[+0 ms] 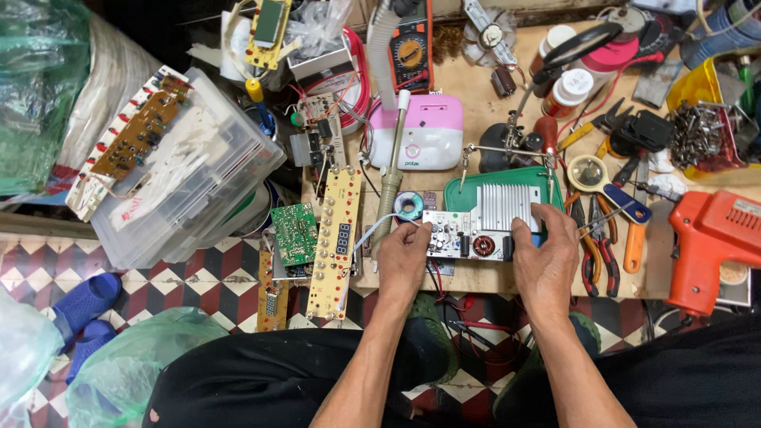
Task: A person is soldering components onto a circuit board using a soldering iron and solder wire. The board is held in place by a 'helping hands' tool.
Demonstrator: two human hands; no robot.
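Two hands grip one circuit board (468, 235) at the near edge of the wooden tabletop (476, 103), directly in front of the person. The board carries a ribbed aluminium heat sink (507, 206), a copper-wound coil (483, 246) and small components on a white substrate. The left hand (403, 257) holds the board's left end, with its fingers (418, 235) closed on that edge; the right hand (545, 254) holds the right end, with its fingers (547, 218) curled over the heat sink and the board's corner. The board lies partly over a green tray (464, 190). Just left of the left hand a soldering iron (390, 186) leans along the tabletop, with a small spool of solder (409, 206) touching the board's far left corner. Further left a long yellow display board (337, 238) and a green circuit board (294, 232) overhang the tabletop edge. Behind the tray stand a pink and white box-shaped unit (424, 131) and a helping-hand clip stand (507, 147). Just right of the right hand lie red-handled pliers (602, 257), an orange-handled tool (636, 242) and a magnifying glass (594, 178) with a blue handle. An orange drill-shaped power tool (709, 238) occupies the right end of the tabletop. A clear plastic bin (190, 174) with a brown circuit board (139, 135) on its lid stands well to the left, above the checkered floor (214, 277). A yellow multimeter (410, 51) lies at the far side.
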